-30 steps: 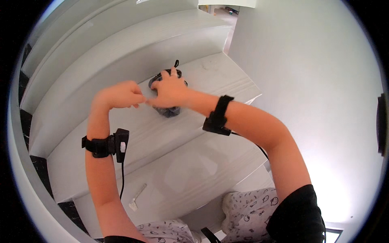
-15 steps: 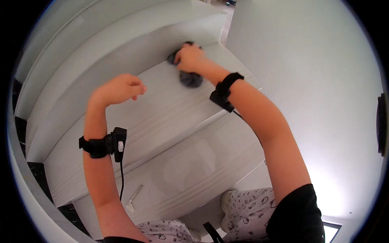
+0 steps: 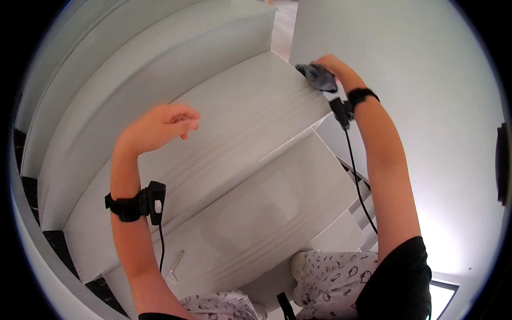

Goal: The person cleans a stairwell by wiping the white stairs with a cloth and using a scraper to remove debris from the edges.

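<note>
right hand (image 3: 336, 65) grasping soft grey bundle (image 3: 321, 80) at right end of step (image 3: 242, 112), inside hidden; left hand (image 3: 164, 127) released, loosely curled.

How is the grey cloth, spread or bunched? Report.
Bunched: the grey cloth forms a compact, uneven lump at the right hand.

lower step (image 3: 256, 216) | pale, streaked | small whitish tool (image 3: 175, 268) lying on it
</note>
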Motion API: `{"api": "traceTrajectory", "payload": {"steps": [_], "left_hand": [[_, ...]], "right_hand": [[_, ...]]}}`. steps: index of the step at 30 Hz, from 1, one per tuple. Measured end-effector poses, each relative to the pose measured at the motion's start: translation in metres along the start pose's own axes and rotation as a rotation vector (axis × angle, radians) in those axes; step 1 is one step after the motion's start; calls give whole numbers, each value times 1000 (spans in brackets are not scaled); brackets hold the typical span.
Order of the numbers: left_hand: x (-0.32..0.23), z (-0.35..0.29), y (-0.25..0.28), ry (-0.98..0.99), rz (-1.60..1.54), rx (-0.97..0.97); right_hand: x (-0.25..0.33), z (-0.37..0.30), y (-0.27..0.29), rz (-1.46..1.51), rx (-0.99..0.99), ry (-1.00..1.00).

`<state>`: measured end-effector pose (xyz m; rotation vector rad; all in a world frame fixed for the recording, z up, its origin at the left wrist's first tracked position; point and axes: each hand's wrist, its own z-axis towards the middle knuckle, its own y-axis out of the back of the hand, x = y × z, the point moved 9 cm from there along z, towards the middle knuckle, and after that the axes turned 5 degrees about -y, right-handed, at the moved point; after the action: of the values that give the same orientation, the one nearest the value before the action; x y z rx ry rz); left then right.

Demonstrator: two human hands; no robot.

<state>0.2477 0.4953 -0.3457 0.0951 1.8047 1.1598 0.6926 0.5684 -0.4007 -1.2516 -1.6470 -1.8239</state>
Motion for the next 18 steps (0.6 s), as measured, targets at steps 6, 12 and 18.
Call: {"api": "traceTrajectory", "payload": {"steps": [6,12,18], "left_hand": [[12,8,-8,8,-111,9],[-6,4,-7,35,-26,25],[-2,15,-13,-49,-70,110]], "right_hand": [[-98,-23,62,437,11,-179],[82,-76,9,396,98,354],[178,-159,-173,-666,177,885]]}}
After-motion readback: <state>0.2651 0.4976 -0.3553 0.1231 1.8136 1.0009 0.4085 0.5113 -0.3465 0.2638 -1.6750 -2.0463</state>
